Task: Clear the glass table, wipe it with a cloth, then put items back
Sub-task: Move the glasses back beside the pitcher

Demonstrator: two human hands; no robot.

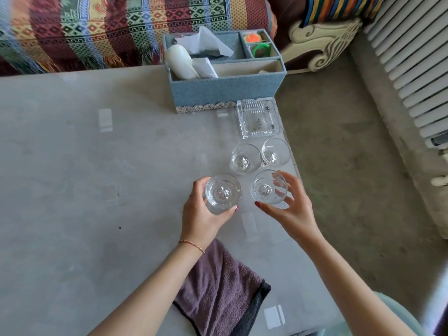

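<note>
Left hand (206, 214) grips one glass (223, 191); right hand (291, 209), fingers curled, cups another glass (269, 187). Nearby on counter (72, 166): two glasses, ashtray (259, 118), organizer box (225, 90), purple cloth (223, 287).

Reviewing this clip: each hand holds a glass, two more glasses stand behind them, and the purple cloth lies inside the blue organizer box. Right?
Not quite. In the head view the purple cloth lies on the glass table near the person, under the left forearm, not in the blue organizer box. The rest holds.
</note>
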